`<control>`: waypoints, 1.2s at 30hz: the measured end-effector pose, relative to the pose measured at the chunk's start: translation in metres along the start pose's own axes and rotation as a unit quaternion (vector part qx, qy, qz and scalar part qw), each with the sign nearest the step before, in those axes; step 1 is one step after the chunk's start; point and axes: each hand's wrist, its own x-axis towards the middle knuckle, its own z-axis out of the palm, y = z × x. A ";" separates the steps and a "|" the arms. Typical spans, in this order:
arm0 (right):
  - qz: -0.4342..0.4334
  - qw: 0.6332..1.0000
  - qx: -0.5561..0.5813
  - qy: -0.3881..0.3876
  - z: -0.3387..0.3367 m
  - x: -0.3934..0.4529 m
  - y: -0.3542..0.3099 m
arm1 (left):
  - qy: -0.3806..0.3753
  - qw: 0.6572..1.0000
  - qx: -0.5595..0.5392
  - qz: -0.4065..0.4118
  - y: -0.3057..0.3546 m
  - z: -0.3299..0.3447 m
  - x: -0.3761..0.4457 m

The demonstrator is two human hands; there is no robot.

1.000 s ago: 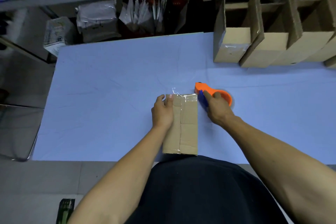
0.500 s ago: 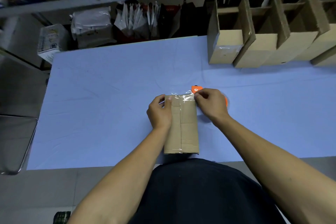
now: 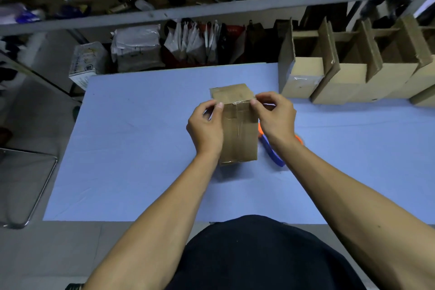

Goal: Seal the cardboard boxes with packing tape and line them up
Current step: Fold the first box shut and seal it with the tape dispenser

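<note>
The taped cardboard box [image 3: 239, 134] was gripped by the left hand [image 3: 207, 129] and right hand [image 3: 276, 117], fingers curled at its top edge; lining up beside the open boxes [image 3: 303, 82] was judged next.

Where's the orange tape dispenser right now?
In the head view, the tape dispenser lies on the blue table, just right of the cardboard box, partly hidden beneath the right hand.
</note>
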 end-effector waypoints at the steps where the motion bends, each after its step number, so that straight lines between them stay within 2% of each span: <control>1: -0.002 1.000 0.009 0.001 0.002 0.000 -0.001 | 0.000 1.000 -0.012 0.003 0.000 -0.001 0.001; 10: 0.006 0.999 0.028 -0.028 0.006 -0.006 0.010 | 0.015 0.999 -0.002 0.045 -0.008 -0.013 -0.006; 20: -0.022 0.996 -0.073 -0.035 0.023 -0.012 0.020 | 0.056 0.994 0.074 0.054 -0.020 -0.006 -0.006; 24: -0.022 0.997 -0.055 -0.049 0.026 -0.022 0.029 | 0.070 0.991 0.088 0.073 -0.034 -0.014 -0.012; 27: 0.005 0.997 0.005 -0.073 0.018 -0.027 0.037 | 0.060 0.995 0.072 0.030 -0.041 -0.017 -0.021; 30: 0.009 0.994 0.017 -0.111 0.010 -0.033 0.046 | 0.035 0.999 0.024 -0.024 -0.049 -0.019 -0.033; 36: 0.053 0.992 0.016 -0.112 0.019 -0.039 0.043 | -0.044 0.993 -0.004 -0.110 -0.050 -0.024 -0.031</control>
